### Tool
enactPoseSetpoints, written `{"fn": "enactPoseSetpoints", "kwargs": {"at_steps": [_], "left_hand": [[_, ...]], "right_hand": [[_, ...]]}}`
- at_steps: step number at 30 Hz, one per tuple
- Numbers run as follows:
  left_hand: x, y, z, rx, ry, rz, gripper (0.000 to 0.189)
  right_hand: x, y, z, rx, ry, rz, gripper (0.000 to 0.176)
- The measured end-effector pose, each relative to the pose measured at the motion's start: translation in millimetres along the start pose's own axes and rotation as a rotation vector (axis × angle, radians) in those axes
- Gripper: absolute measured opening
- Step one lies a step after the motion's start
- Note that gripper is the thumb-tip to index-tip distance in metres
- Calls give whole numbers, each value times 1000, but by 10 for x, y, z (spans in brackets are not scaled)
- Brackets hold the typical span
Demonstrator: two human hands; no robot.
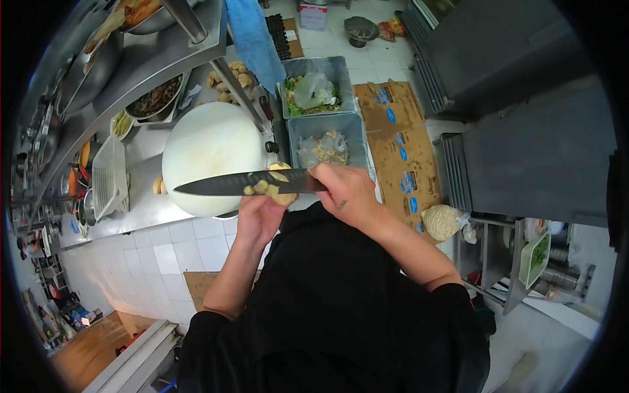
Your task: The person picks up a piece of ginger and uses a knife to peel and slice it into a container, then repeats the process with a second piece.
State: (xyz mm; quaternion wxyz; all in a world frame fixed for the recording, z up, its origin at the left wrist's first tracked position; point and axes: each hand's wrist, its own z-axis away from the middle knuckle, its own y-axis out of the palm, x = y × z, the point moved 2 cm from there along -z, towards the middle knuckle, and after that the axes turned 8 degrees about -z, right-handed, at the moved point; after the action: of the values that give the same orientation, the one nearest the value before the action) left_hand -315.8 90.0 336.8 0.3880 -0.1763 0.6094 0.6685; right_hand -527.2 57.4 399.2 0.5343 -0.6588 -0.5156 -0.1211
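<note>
My right hand (347,196) is closed around the handle of a large dark-bladed kitchen knife (219,185). The blade points left and lies across a peeled piece of ginger (283,199). My left hand (255,219) grips that ginger from below, its fingers partly hidden behind the blade. Several pale scraps cling to the flat of the knife. Beyond the blade lies a round white cutting board (211,137) on a steel counter (145,213). Small ginger pieces (159,186) rest on the counter left of the board.
Two grey bins (357,134) with scraps and plastic bags stand right of the counter. More ginger (237,77) lies behind the board, near a shelf post (239,95). A white basket (108,177) stands at left. Flattened cardboard (400,154) covers the floor at right.
</note>
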Motion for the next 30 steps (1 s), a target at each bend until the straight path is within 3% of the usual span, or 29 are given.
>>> {"fn": "enactPoseSetpoints", "kwargs": {"at_steps": [4, 6, 8, 10, 14, 20, 24, 30], "left_hand": [[-40, -34, 25, -19, 52, 110, 45], [-69, -122, -11, 49, -26, -124, 51], [-122, 17, -6, 86, 5, -160, 54], [-118, 87, 27, 0, -27, -36, 53], [63, 13, -84, 19, -92, 104, 58], [183, -3, -249, 51, -46, -59, 63], [102, 106, -318, 62, -43, -40, 51], [163, 77, -317, -36, -51, 60, 41]], "right_hand": [[-74, -26, 11, 37, -11, -3, 26], [-375, -29, 147, 68, 19, -22, 24], [-802, -21, 324, 69, 217, 89, 20], [-884, -42, 458, 46, 282, 78, 18], [-940, 16, 519, -35, 405, 46, 17], [-667, 64, 392, -152, 333, -32, 16], [-659, -9, 400, -156, 375, -47, 16], [-307, -75, 369, -175, 182, 98, 24]]}}
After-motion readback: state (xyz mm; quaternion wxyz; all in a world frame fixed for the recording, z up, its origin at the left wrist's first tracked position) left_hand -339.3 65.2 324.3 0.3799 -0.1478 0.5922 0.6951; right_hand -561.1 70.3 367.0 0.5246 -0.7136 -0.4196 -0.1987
